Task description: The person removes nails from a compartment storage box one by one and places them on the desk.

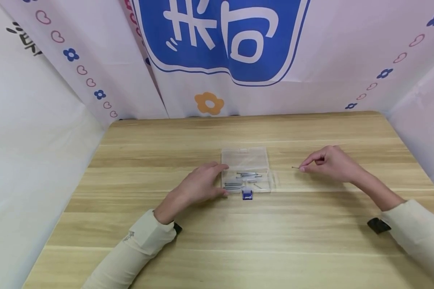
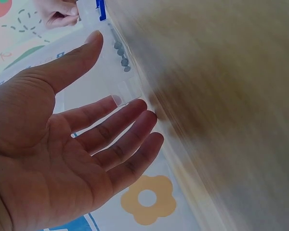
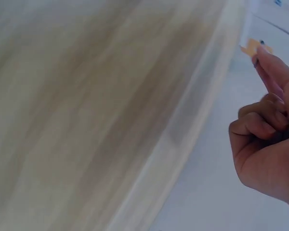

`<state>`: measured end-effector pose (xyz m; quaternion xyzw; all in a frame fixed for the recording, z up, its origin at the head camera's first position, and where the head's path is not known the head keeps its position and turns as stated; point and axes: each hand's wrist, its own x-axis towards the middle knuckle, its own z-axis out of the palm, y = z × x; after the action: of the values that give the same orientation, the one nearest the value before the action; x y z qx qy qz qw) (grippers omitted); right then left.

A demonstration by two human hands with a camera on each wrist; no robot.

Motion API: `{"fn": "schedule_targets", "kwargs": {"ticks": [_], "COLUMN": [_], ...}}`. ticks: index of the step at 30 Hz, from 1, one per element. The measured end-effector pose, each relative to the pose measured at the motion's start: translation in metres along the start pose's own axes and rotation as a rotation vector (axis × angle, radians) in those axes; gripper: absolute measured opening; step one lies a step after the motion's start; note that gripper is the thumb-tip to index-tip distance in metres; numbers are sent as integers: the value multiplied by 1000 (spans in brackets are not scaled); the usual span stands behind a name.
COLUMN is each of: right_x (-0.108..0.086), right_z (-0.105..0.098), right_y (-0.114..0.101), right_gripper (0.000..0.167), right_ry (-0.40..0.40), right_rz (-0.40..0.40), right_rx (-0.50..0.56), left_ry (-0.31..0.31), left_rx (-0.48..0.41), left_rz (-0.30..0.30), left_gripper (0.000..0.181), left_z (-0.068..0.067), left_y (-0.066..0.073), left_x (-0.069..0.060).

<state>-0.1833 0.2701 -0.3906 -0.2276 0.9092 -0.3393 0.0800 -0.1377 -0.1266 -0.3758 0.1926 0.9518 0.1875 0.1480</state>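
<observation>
A clear plastic box [image 1: 244, 158] with a blue latch [image 1: 247, 195] lies on the table, holding several long nails [image 1: 248, 175] and a few small ones. At its left side rests my left hand [image 1: 195, 185], thumb and fingers spread against the edge; the left wrist view shows this hand [image 2: 82, 139] with relaxed fingers beside the box and the nail heads [image 2: 124, 61]. To the right of the box, my right hand [image 1: 330, 163] pinches a small nail [image 1: 295, 167] between thumb and index finger. In the right wrist view the same hand [image 3: 269, 115] has its other fingers curled.
The wooden table [image 1: 217, 233] reaches back to a white printed cloth [image 1: 311, 98] with a blue sign and flowers. White cloth also hangs at the left and right sides. Dark straps show under both wrists.
</observation>
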Motion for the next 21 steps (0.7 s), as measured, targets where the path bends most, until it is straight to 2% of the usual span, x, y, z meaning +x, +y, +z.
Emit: {"fn": "schedule_targets", "kwargs": {"ticks": [6, 11, 21], "right_x": [4, 6, 3], "right_z": [10, 17, 25], "right_y": [1, 0, 1], "right_gripper": [3, 9, 5], "right_ry": [4, -24, -51], "right_rz": [-20, -16, -3], "right_rx": [-4, -10, -27], "left_ry": [6, 7, 6], "left_rx": [1, -1, 5], "left_rz": [-1, -3, -1], "left_gripper": [79, 79, 79], "left_z": [1, 2, 0], "left_y": [0, 0, 1], "left_x": [0, -1, -2]}}
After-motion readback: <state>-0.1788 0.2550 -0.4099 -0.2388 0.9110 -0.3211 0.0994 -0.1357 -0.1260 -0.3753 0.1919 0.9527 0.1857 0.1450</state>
